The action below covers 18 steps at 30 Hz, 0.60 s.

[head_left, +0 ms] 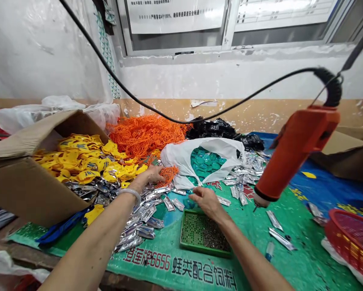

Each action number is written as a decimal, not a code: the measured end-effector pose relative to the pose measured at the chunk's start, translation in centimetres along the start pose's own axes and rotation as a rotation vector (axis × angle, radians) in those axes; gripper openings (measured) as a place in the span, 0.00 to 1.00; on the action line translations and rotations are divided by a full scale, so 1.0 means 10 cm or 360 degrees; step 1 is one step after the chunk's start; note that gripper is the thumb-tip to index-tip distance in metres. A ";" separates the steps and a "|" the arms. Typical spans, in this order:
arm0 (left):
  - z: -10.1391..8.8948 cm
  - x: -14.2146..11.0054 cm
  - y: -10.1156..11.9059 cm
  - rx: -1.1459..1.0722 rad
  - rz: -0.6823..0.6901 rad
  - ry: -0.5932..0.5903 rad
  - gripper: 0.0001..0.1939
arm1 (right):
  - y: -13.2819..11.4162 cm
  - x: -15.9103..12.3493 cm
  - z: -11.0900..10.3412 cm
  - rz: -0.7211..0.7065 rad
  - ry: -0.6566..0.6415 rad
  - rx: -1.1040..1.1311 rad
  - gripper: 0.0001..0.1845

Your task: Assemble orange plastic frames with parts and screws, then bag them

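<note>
My left hand [154,173] is closed around a small clump of orange plastic lattice pieces [169,174], just left of the white plastic bag. Round teal discs [207,161] fill that white bag [178,155], whose mouth gapes toward me. My right hand [206,201] is in front of the bag with its fingers pinched together; what they hold, if anything, is too small to make out. Some teal pieces [191,203] lie by its fingertips. Beneath my right wrist is a green tray [185,245] with a grid of holes and many small dark screws.
An orange electric screwdriver [296,153] hangs at the right on a black cable. A cardboard box [32,190] spills yellow parts [87,157]. Orange lattice parts [147,133] and black parts [214,128] are heaped behind. Silver strips [139,226] lie scattered; a red basket [347,238] stands right.
</note>
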<state>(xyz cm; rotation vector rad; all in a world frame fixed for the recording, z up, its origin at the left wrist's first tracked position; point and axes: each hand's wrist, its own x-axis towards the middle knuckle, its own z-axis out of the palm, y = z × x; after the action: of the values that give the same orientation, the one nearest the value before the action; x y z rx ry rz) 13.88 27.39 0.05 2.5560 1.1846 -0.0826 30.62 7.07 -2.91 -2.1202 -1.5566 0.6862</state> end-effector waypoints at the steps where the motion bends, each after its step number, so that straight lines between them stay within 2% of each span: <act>1: 0.00 0.01 0.01 -0.0007 -0.0020 0.0023 0.18 | 0.02 0.01 -0.02 0.0023 -0.0008 -0.0050 0.16; 6: -0.04 -0.07 0.09 -0.0122 -0.0145 0.0265 0.17 | -0.02 0.01 -0.02 0.0070 -0.0134 -0.0275 0.17; 10: -0.15 -0.26 0.16 -0.0390 -0.0212 0.0498 0.17 | -0.12 0.00 0.03 0.0064 -0.0171 -0.0376 0.18; 14: -0.21 -0.64 0.28 -0.0825 -0.0143 0.0646 0.19 | -0.12 0.03 0.06 0.0090 -0.0155 -0.0368 0.18; 18: -0.05 -1.19 0.49 -0.1296 -0.0026 0.0732 0.29 | -0.07 0.05 0.08 0.0104 -0.0068 -0.0227 0.18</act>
<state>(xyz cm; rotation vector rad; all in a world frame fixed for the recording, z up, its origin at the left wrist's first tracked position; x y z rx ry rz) 9.73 15.85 4.02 1.8668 1.0724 0.8445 29.74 7.75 -3.16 -2.2829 -1.6085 0.6645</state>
